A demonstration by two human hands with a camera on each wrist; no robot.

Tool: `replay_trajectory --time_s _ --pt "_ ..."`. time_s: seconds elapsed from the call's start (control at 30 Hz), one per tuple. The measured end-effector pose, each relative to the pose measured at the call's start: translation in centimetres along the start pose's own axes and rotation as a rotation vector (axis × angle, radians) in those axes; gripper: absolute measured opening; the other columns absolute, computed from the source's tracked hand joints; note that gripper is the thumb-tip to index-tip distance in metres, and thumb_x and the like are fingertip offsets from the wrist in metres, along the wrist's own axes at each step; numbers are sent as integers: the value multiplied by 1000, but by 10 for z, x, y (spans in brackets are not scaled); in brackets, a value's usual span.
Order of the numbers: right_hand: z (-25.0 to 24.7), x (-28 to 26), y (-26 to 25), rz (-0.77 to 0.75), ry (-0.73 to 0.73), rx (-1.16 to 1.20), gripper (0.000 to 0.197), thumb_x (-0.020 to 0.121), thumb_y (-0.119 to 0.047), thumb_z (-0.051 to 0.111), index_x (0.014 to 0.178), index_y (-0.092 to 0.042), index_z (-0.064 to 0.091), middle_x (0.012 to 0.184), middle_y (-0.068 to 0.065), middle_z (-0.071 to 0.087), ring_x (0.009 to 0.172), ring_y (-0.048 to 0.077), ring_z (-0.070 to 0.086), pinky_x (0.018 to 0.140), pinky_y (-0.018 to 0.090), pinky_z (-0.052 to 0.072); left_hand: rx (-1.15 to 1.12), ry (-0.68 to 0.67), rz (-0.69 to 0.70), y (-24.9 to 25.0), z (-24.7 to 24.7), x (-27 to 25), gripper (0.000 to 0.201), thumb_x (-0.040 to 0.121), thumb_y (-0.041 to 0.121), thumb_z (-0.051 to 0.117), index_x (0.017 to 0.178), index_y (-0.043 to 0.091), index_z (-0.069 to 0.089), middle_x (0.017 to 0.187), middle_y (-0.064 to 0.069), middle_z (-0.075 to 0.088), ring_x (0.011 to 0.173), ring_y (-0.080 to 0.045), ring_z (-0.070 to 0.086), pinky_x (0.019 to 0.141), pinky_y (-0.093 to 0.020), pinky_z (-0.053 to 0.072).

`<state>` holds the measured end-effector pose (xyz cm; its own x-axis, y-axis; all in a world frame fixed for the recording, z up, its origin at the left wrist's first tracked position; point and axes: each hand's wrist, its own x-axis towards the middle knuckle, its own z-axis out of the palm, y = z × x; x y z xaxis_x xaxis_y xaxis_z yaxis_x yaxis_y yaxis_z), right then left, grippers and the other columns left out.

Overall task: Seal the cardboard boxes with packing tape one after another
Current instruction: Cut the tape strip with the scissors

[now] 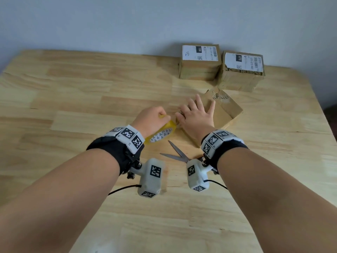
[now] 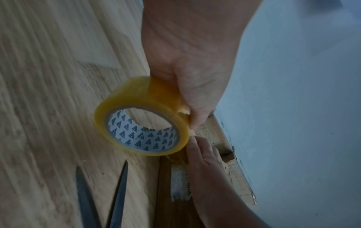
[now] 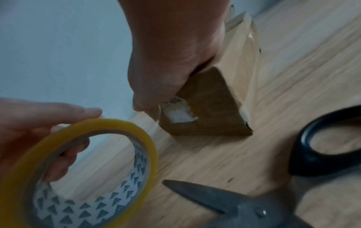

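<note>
Head view is showing the left hand (image 1: 152,119) curling its fingers (image 3: 58,111) through and around a roll of glossy yellowish packing tape (image 1: 161,134), which is hovering just left of a low, flat brown cardboard box (image 1: 221,111) lying on the pale, grainy wooden table (image 1: 82,99). The right hand (image 1: 197,115) is lying on that box with fingers straight and spread apart, pressing down; its thumb seems to be pinning the free end of the tape at the box's near-left edge, though the clear film is hard to make out.

The likely trouble from here is the tape end lifting: if the thumb is easing off while the roll is pulling, the film could peel away or fold onto itself. The box is light and its corrugated skin is creased and torn along one seam, so a hard pull may also be dragging it across the smooth table.

A pair of grey steel scissors with black plastic handles (image 1: 177,154) is lying open just in front of the box, blades pointing towards the roll. Two taller, squarer cardboard boxes with white shipping labels (image 1: 199,61) are standing beyond it, side by side against the wall.
</note>
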<state>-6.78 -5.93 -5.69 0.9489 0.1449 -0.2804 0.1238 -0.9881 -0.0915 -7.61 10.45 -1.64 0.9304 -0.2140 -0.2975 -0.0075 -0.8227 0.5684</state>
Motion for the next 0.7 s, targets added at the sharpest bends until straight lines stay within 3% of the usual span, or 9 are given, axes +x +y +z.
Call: replay_trajectory --time_s 0.17,0.33,0.5,0.7 --pt "1 2 12 143 31 50 55 96 -61 17 136 -32 40 159 -1 14 147 24 -12 106 71 -8 124 -4 14 -12 -2 1 25 95 34 53 98 11 63 82 -8 65 48 -10 40 49 -25 33" --pt "4 5 12 146 25 34 55 96 -60 21 141 -31 34 160 0 9 147 25 -15 106 72 -9 262 5 23 -7 2 6 23 96 30 49 101 10 61 63 3 49 50 -9 39 47 -24 26" --pt "7 5 14 142 22 -18 61 93 -63 30 144 -29 29 160 2 6 146 27 -16 105 73 -8 378 -11 32 2 6 13 24 95 30 48 102 11 61 64 5 47 60 -15 46 52 -26 31" --pt "4 5 8 151 16 8 47 101 -41 21 146 -26 27 161 5 4 146 29 -17 106 72 -8 383 8 70 11 10 20 27 94 31 48 99 9 62 63 4 46 61 -18 47 52 -28 33"
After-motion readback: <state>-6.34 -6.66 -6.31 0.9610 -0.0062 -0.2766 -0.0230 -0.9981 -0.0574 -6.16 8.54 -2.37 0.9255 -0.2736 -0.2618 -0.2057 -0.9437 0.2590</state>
